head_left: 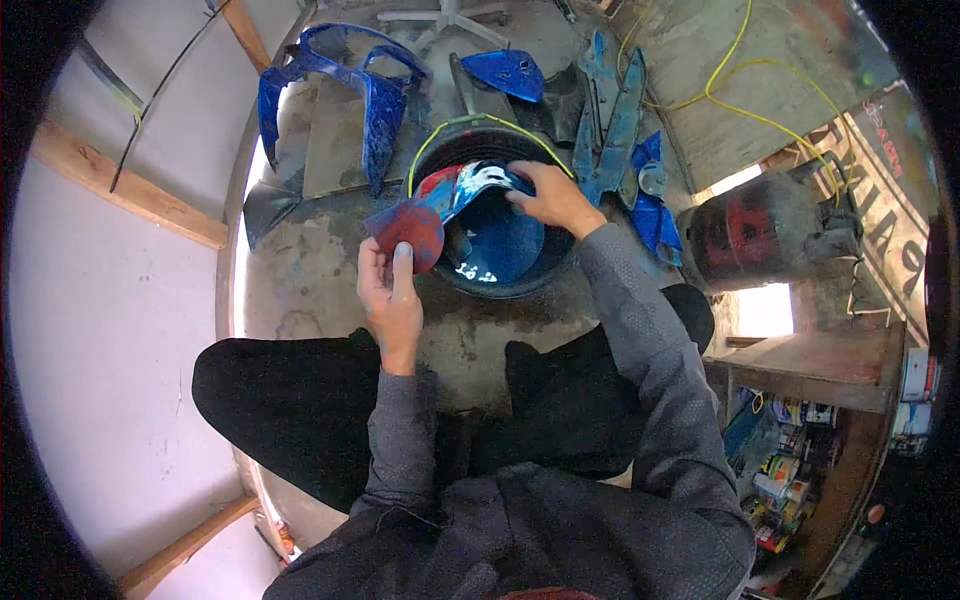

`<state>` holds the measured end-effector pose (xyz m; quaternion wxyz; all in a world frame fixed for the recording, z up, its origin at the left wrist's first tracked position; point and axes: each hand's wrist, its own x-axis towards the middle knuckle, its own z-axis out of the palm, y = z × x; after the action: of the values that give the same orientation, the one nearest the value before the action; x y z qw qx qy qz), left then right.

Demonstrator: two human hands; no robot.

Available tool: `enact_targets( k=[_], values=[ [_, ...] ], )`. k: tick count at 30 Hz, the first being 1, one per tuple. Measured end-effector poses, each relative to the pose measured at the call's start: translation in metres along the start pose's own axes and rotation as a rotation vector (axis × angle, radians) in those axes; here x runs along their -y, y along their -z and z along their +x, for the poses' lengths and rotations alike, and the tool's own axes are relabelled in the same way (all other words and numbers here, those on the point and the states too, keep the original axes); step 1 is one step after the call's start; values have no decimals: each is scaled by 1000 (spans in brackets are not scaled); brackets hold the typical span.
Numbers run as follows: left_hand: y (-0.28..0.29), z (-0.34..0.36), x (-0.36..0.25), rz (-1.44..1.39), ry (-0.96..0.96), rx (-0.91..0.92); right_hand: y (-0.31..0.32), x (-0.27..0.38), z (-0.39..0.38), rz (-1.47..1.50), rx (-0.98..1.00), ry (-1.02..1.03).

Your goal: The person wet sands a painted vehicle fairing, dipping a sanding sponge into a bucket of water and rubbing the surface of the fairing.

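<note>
Between my knees stands a black bucket (562,245) with blue-looking water (510,240) in it. Over its mouth, my right hand (555,198) grips the far right end of a curved, glossy panel (482,180) coloured blue, white and red. At the bucket's left rim, my left hand (388,295) pinches a reddish-brown round disc (412,232), thumb on top and fingers underneath. It looks like a sanding disc, though its grit does not show. The disc overlaps the panel's lower left end, so I cannot tell whether they touch.
A yellow-green handle (530,135) arches over the bucket. Blue plastic panels (380,120) lie beyond it, left and right. A dark red-marked cylindrical tank (760,232) and yellow hose (720,80) are at right, above a wooden shelf (810,365) with cans. A white wall (110,300) bounds the left.
</note>
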<state>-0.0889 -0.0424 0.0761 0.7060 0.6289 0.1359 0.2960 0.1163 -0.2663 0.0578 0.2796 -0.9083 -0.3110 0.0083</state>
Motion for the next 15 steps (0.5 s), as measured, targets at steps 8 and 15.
enact_targets(
  k=[8,15],
  values=[
    [2,0,8,-42,-19,15,34,72,47,281,368,396],
    [10,3,4,-61,6,-35,1,72,45,115,294,587]
  ],
)
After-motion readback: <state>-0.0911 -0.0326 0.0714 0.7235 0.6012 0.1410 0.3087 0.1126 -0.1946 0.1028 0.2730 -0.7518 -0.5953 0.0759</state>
